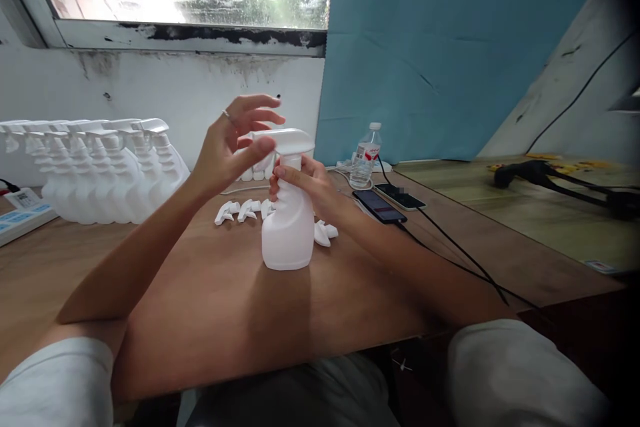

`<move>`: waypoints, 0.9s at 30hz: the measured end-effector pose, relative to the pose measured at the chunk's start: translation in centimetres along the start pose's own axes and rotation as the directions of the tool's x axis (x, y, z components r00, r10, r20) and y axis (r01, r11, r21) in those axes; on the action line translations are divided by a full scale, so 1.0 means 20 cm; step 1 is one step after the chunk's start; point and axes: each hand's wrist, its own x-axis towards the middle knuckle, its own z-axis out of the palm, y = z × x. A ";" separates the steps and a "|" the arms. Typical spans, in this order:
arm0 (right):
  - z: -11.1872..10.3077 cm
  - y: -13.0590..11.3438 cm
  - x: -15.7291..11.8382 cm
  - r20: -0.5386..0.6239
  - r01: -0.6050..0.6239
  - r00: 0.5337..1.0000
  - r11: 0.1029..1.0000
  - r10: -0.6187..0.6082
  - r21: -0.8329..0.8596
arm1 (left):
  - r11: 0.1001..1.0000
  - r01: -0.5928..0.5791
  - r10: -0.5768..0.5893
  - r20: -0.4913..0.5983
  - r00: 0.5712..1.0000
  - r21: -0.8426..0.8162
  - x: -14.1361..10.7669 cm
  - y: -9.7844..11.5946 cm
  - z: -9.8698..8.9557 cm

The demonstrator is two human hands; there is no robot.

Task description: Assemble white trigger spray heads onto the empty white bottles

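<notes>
A white spray bottle stands upright on the brown table in front of me, with a white spray head on top. My right hand is wrapped round the bottle's neck, just below the head. Beside the head's left end is my left hand, open, its fingers stretched out above and its thumb next to the head; whether the thumb touches it I cannot tell. Behind the bottle lie several white spray trigger pieces, and another such piece is to its right.
Several white spray bottles stand in a row at the left, near a power strip. A clear water bottle and two phones with black cables are at the right. White parts stand against the back wall.
</notes>
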 end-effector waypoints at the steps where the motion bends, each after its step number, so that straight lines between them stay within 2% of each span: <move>1: -0.01 0.00 0.00 0.017 -0.001 1.000 1.000 0.001 0.027 | 1.000 0.002 -0.002 0.019 1.000 0.020 0.02 0.02 0.01; 5: -0.02 0.03 0.00 0.110 -0.022 0.994 0.989 0.006 0.143 | 1.000 0.014 -0.014 0.009 1.000 0.011 0.03 0.01 0.05; 9: -0.01 0.04 0.00 0.045 0.035 0.998 0.998 -0.038 0.057 | 1.000 0.030 -0.030 -0.008 1.000 0.003 0.00 -0.01 0.04; 13: 0.01 0.03 0.00 0.077 0.040 0.996 0.994 -0.048 0.105 | 1.000 0.023 -0.022 -0.024 0.999 0.009 -0.01 0.00 0.04; 17: 0.02 0.03 0.00 0.046 0.051 0.998 0.998 -0.053 0.045 | 1.000 0.013 -0.013 -0.046 0.999 0.010 -0.02 0.00 0.05; 20: 0.02 0.03 0.01 0.066 0.036 0.997 0.998 -0.039 0.055 | 1.000 0.016 -0.015 -0.051 0.999 0.015 -0.02 0.00 0.05; 23: 0.03 0.03 0.01 0.044 0.049 0.998 0.998 -0.048 -0.034 | 1.000 0.012 -0.011 -0.058 0.998 0.014 -0.02 0.00 0.05; 27: 0.03 0.03 0.00 0.048 0.037 0.998 0.999 -0.039 0.035 | 1.000 0.021 -0.020 -0.057 0.998 0.014 -0.03 0.02 0.05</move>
